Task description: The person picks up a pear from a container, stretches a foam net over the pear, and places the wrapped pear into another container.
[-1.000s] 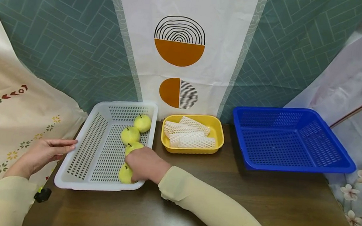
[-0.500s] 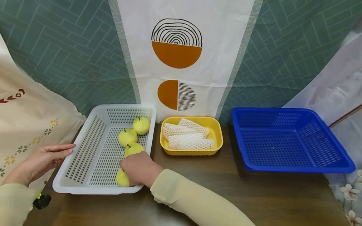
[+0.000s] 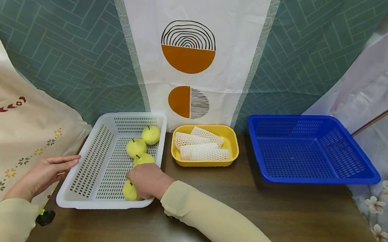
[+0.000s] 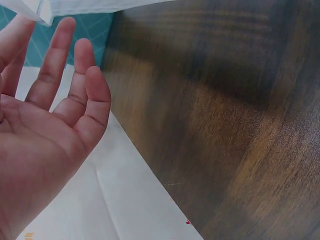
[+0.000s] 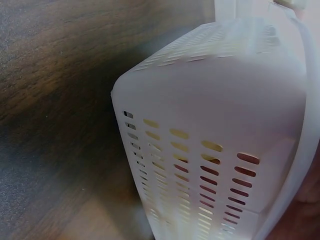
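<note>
A white perforated plastic basket [image 3: 98, 205] stands at the left, with several yellow-green pears along its right side. Two of the pears, a far one [image 3: 151, 135] and another [image 3: 136, 148], lie apart from the fingers. My right hand [image 3: 148, 180] reaches over the basket's right rim and grips the nearest pear [image 3: 129, 190]. It partly covers the pear [image 3: 144, 159] just beyond. Through the basket's side holes, the right wrist view shows yellow fruit and fingers. My left hand [image 3: 45, 173] has its fingertips against the basket's left rim, the lower fingers [image 4: 82, 95] loosely extended.
A yellow tray [image 3: 204, 162] holding several white foam fruit nets [image 3: 197, 141] stands right of the basket. Farther right is a blue perforated basket [image 3: 289, 180]. All rest on a dark wooden table [image 3: 208, 191], with a patterned cloth backdrop [image 3: 198, 75] behind.
The head view has shifted slightly, moving the scene a little down and left. My right hand moved slightly toward the near pear, then stayed almost still. My left hand keeps touching the rim.
</note>
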The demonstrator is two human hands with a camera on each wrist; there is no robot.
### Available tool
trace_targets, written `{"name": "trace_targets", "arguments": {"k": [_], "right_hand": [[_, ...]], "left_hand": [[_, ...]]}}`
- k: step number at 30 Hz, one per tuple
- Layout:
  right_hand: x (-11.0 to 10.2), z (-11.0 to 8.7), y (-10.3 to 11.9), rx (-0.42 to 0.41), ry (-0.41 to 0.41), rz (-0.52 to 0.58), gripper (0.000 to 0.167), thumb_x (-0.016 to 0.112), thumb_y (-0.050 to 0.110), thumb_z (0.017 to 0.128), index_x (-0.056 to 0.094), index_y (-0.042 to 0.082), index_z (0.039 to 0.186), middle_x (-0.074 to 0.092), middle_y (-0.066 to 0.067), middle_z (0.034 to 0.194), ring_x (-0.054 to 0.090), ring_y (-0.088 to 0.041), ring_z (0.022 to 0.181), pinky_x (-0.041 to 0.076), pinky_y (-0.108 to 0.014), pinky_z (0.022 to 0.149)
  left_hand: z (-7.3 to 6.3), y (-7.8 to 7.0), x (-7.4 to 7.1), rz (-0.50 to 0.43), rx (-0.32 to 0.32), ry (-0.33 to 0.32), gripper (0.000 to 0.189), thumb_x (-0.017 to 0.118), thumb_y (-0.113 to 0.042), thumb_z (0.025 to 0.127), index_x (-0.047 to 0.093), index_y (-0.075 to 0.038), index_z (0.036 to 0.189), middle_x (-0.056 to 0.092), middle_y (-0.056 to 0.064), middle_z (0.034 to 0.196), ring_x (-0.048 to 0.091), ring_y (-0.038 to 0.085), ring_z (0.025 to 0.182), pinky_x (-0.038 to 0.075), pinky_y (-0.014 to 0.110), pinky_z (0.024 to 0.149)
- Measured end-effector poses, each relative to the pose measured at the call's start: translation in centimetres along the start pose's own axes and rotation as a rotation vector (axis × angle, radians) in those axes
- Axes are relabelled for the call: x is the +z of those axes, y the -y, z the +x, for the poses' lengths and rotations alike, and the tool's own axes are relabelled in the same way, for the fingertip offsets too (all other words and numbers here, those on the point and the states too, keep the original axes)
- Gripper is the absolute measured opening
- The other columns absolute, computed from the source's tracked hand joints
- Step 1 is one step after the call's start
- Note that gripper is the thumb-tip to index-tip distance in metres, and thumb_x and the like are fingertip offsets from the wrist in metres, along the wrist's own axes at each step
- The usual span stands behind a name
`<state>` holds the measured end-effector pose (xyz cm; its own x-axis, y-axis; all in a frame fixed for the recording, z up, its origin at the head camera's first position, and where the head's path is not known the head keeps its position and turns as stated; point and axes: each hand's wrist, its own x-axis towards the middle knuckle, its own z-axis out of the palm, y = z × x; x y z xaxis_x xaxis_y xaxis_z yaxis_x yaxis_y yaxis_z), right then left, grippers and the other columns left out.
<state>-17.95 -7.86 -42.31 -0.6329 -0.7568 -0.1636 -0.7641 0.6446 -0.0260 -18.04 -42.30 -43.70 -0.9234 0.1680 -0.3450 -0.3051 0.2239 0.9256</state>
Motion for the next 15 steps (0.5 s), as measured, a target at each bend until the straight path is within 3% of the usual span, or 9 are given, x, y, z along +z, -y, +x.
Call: {"name": "trace_targets", "arguments": {"k": [7, 15], "right_hand": [[0.2, 0.3, -0.5, -0.01, -0.04, 0.102, 0.048, 0.084, 0.038, 0.061, 0.059, 0.03, 0.102, 0.057, 0.016, 0.085, 0.052, -0.003, 0.076, 0.048, -0.021, 0.07], [-0.2, -0.2, -1.1, -0.034, -0.122, 0.267, 0.066, 0.082, 0.046, 0.06, 0.057, 0.028, 0.119, 0.058, 0.017, 0.101, 0.051, -0.001, 0.089, 0.044, -0.016, 0.082]], "left_hand": [[0.0, -0.1, 0.2, 0.015, 0.005, 0.003, 0.031, 0.055, -0.017, 0.095, 0.062, -0.015, 0.125, 0.069, -0.015, 0.105, 0.067, 0.006, 0.092, 0.055, 0.028, 0.074], [-0.1, -0.2, 0.1, 0.058, -0.008, -0.011, 0.032, 0.055, -0.019, 0.094, 0.061, -0.015, 0.126, 0.069, -0.016, 0.103, 0.067, 0.007, 0.091, 0.055, 0.03, 0.075]]}}
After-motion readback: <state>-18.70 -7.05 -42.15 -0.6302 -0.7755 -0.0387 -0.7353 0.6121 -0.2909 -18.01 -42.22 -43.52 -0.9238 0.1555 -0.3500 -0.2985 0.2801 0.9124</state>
